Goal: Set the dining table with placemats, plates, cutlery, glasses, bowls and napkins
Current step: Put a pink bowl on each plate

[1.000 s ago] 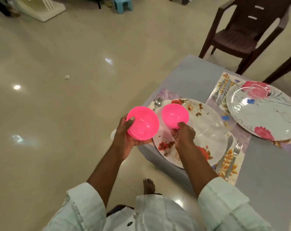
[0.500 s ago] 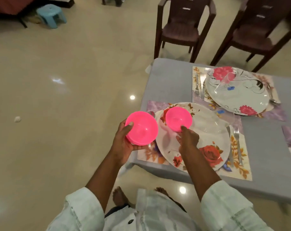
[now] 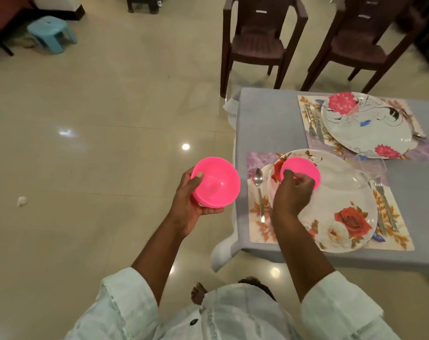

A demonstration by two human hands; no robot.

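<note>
A grey worktop [image 3: 270,123] fills the right of the frame, two brown chairs [image 3: 257,42] behind it at the top. On it lie two floral placemats, each carrying a plate. The near plate [image 3: 343,192], centre right, has a spoon [image 3: 258,187] left of it and a fork [image 3: 384,200] right. The right hand [image 3: 293,192] pinches one pink bowl [image 3: 304,168] by its rim, now lower over that plate's upper-left edge than a second ago; whether it touches is unclear. The left hand [image 3: 191,200], left of the worktop, grips a stack of pink bowls [image 3: 217,185]. This setting is about to gain its bowl.
</note>
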